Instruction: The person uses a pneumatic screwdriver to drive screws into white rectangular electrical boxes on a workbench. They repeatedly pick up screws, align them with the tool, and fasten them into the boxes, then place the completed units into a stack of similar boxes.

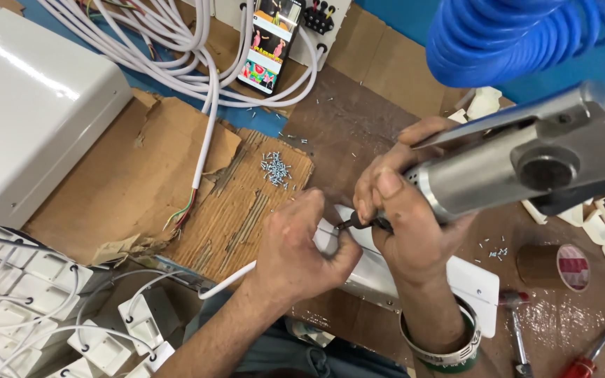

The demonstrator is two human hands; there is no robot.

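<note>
Centre frame: the right hand [404, 210] grips the silver pneumatic screwdriver [519, 171], its bit down on the white plastic housing [470, 280] lying on the counter [344, 126]. The left hand [295, 252] pinches at the bit's tip, steadying it. Best keep the driver square and press straight before triggering.

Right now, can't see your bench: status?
Right hand gripping pneumatic screwdriver, bit down. Left hand steadying white plastic part. Loose screws nearby.

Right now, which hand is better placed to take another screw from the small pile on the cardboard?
The left hand. It lies nearest the screw pile and only steadies the white part; the right hand is wrapped around the power screwdriver.
</note>
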